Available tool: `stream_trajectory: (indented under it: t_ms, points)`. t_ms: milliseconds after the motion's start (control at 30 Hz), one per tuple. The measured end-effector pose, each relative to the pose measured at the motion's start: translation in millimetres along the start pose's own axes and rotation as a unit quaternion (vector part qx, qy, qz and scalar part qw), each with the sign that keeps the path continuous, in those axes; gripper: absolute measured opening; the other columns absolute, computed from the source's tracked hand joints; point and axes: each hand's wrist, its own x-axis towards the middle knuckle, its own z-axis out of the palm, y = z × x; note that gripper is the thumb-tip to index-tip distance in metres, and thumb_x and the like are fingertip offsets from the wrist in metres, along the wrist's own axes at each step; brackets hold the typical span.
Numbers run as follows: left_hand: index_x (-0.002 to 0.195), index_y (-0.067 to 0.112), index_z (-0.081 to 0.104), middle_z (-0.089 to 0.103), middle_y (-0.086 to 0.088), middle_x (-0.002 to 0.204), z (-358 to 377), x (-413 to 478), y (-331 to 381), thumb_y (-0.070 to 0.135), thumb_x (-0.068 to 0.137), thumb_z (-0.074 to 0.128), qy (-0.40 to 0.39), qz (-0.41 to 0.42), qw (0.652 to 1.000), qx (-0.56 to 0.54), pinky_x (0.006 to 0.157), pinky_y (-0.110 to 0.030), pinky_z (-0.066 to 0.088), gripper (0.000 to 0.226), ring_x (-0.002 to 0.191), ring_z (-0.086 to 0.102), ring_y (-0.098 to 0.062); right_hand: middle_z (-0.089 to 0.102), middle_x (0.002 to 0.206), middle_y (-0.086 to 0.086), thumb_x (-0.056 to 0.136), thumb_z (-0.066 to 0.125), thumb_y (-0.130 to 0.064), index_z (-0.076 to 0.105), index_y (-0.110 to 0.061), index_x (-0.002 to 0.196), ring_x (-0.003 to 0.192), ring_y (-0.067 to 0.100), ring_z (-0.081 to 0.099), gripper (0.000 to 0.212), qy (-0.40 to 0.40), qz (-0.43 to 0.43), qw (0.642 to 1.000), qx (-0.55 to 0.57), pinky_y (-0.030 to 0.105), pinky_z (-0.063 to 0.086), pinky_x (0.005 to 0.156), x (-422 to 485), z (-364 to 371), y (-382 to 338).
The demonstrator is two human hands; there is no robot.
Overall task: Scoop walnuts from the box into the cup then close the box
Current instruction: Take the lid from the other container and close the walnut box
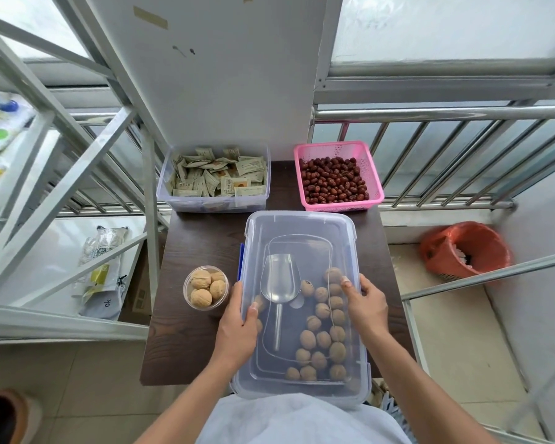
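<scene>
A clear plastic box stands on the dark table, with its clear lid lying on top. Through the lid show several walnuts and a clear scoop. My left hand grips the lid's left edge, thumb on top. My right hand grips the lid's right edge, thumb pressing on top. Left of the box sits a small clear cup filled with several walnuts.
At the back of the table sit a clear tub of snack packets and a pink basket of red dates. A metal railing runs behind. An orange bin stands on the floor to the right, metal shelving to the left.
</scene>
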Motion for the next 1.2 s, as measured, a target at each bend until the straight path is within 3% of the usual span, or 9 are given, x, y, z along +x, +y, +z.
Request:
stream_trajectory:
  t_ms: [200,367,600,833,967,1000,1067,1133,1200]
  points:
    - [0.164,0.03,0.014,0.016,0.002,0.171,-2,8,0,0.03,0.108,0.048,-0.015,-0.028,0.999,-0.02,0.129,-0.047,0.016,0.066,0.159,0.011,-0.017,0.075,0.091,-0.003,0.093,0.062,-0.038,0.071,-0.024,0.099,0.093,0.021,0.07,0.018,-0.026,-0.019,0.999,-0.016,0.041,0.056,0.083,7,-2,-2]
    - [0.164,0.026,0.016,0.03,0.002,0.165,-1,15,10,0.032,0.107,0.05,-0.005,-0.049,0.998,-0.047,0.12,-0.034,0.026,0.066,0.151,0.029,-0.017,0.076,0.092,-0.004,0.092,0.063,-0.041,0.072,-0.024,0.101,0.092,0.018,0.07,0.021,-0.029,-0.019,0.999,-0.004,0.048,0.056,0.089,14,-1,-5]
    - [0.162,0.028,0.021,0.035,-0.003,0.164,-4,18,2,0.047,0.1,0.059,0.022,-0.092,0.994,-0.062,0.121,-0.047,0.033,0.075,0.149,0.034,-0.025,0.076,0.094,-0.006,0.093,0.062,-0.04,0.071,-0.029,0.1,0.095,0.02,0.07,0.016,-0.046,-0.013,0.999,0.007,0.047,0.057,0.089,16,-1,-11]
    - [0.161,0.02,0.026,0.041,-0.004,0.158,0,7,9,0.039,0.099,0.064,0.109,-0.028,0.994,0.011,0.121,-0.045,0.033,0.075,0.146,0.037,-0.023,0.074,0.092,-0.005,0.091,0.066,-0.041,0.068,-0.037,0.093,0.09,0.019,0.07,0.005,-0.043,-0.005,0.999,0.009,0.05,0.058,0.085,19,0,-9]
    - [0.165,0.018,0.013,0.032,-0.005,0.166,-2,10,14,0.039,0.1,0.062,0.074,-0.07,0.995,-0.017,0.117,-0.03,0.03,0.084,0.149,0.034,-0.018,0.068,0.109,0.004,0.086,0.069,-0.048,0.059,-0.023,0.124,0.098,0.022,0.065,0.046,-0.031,0.029,0.999,-0.002,0.049,0.056,0.09,23,2,-8]
    - [0.165,0.017,0.014,0.034,-0.004,0.165,-2,11,14,0.038,0.102,0.061,0.057,-0.078,0.995,-0.023,0.109,-0.022,0.032,0.082,0.141,0.041,-0.013,0.066,0.113,0.005,0.085,0.069,-0.049,0.055,-0.02,0.129,0.1,0.023,0.064,0.055,-0.03,0.038,0.999,-0.004,0.048,0.055,0.091,23,2,-8]
    - [0.164,0.014,0.02,0.047,0.0,0.152,-1,13,13,0.033,0.103,0.06,0.041,-0.075,0.996,-0.031,0.087,-0.004,0.036,0.075,0.104,0.055,0.005,0.063,0.117,0.005,0.085,0.07,-0.049,0.05,-0.017,0.136,0.104,0.024,0.063,0.063,-0.028,0.054,0.998,-0.006,0.045,0.054,0.091,24,2,-7]
    - [0.162,0.011,0.025,0.052,0.002,0.142,0,11,16,0.029,0.103,0.06,0.042,-0.081,0.995,-0.031,0.072,0.004,0.038,0.071,0.083,0.053,0.014,0.061,0.119,0.006,0.086,0.07,-0.048,0.047,-0.016,0.139,0.108,0.025,0.061,0.066,-0.025,0.062,0.998,-0.007,0.044,0.053,0.092,24,2,-8]
    - [0.162,0.012,0.027,0.047,-0.001,0.154,0,10,18,0.032,0.104,0.06,0.059,-0.069,0.996,-0.006,0.097,-0.006,0.04,0.069,0.118,0.06,-0.002,0.06,0.119,0.006,0.087,0.07,-0.046,0.046,-0.015,0.14,0.107,0.024,0.06,0.066,-0.019,0.063,0.998,-0.005,0.043,0.052,0.093,24,4,-9]
